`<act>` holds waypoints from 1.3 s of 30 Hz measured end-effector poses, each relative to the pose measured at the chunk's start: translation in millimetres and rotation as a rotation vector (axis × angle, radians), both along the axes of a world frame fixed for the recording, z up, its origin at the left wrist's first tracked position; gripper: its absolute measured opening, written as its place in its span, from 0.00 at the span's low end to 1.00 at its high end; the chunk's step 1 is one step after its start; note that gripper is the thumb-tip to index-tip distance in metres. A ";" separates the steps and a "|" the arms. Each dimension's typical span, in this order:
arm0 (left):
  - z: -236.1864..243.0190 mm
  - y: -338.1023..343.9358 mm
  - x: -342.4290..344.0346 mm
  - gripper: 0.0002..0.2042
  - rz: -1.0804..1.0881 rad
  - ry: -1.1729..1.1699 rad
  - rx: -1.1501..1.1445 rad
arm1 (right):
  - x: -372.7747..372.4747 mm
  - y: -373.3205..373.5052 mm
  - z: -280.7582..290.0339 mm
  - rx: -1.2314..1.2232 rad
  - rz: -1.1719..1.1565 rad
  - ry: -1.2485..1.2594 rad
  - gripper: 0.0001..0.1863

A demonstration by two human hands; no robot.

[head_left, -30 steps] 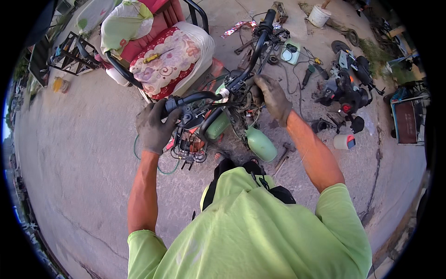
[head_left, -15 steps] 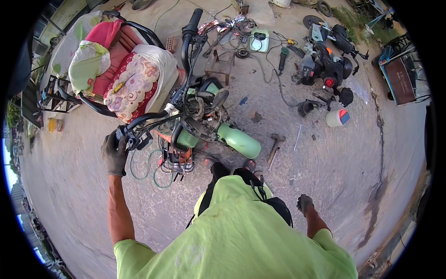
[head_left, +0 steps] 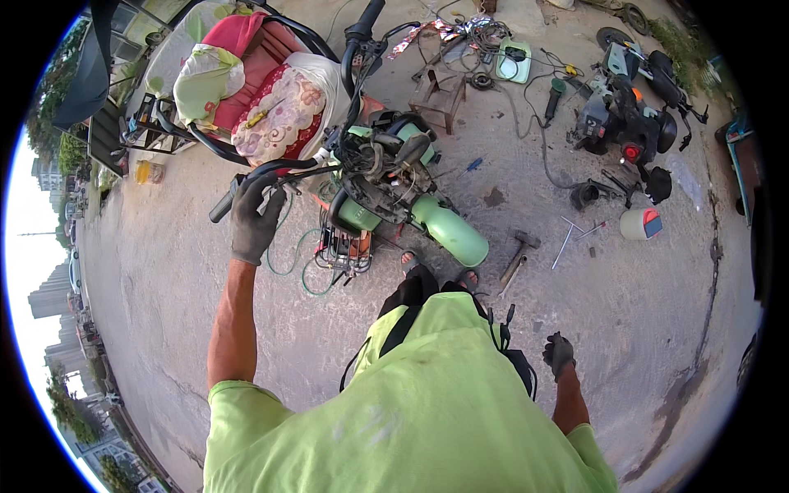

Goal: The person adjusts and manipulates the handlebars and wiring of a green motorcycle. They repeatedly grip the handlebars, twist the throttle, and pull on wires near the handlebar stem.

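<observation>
A stripped green scooter (head_left: 386, 185) stands in front of me with its wiring and frame exposed. My left hand (head_left: 251, 218), in a dark glove, grips the scooter's left handlebar (head_left: 271, 174). The right handlebar (head_left: 362, 29) points away, free. My right hand (head_left: 559, 353), also gloved, hangs at my side with fingers curled and nothing in it. A green fender (head_left: 448, 230) sticks out toward me, and a wire basket (head_left: 345, 246) hangs low at the front. The seat is covered by a floral cloth (head_left: 283, 115).
A hammer (head_left: 518, 255) lies on the concrete to the right of my feet. A dismantled black scooter (head_left: 629, 107), a small tub (head_left: 641, 223), cables, a grinder (head_left: 555, 94) and a screwdriver (head_left: 468, 167) are scattered at the back right. A green hose (head_left: 304, 263) loops under the basket.
My right hand left the scooter's middle and dropped to my side. My left hand slid out along the left handlebar. The view pulled back and tilted.
</observation>
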State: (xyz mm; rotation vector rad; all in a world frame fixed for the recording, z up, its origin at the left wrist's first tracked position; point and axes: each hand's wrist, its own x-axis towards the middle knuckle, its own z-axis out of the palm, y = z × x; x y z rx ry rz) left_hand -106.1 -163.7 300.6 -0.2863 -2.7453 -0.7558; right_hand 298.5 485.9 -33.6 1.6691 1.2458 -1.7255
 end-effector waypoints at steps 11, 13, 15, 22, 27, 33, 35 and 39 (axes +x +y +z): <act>-142.9 17.8 53.5 0.16 -0.027 -0.964 0.208 | 67.2 -15.3 2.9 -0.018 -0.132 -0.091 0.18; -165.6 10.4 50.5 0.16 -0.036 -0.838 0.307 | 76.6 -30.6 8.6 0.014 -0.104 -0.111 0.18; -172.4 4.2 43.3 0.17 0.008 -0.756 0.451 | 85.7 -39.1 8.8 0.048 -0.024 -0.150 0.18; -167.4 9.9 -21.4 0.21 0.181 -0.639 0.906 | 30.3 -50.9 29.1 0.040 0.009 -0.086 0.18; -199.6 24.8 -58.5 0.21 0.174 -0.693 0.934 | -26.4 -66.7 58.1 0.107 -0.013 -0.031 0.16; -234.6 49.3 -81.5 0.20 0.045 -0.778 1.262 | -25.6 -82.1 53.5 0.082 0.028 -0.027 0.17; -228.1 47.6 -82.7 0.20 -0.107 -0.554 0.465 | -17.7 -85.0 44.7 0.117 0.037 -0.039 0.16; -192.2 63.7 -75.4 0.17 0.035 -0.623 0.738 | -22.3 -74.5 39.6 0.140 0.102 -0.070 0.12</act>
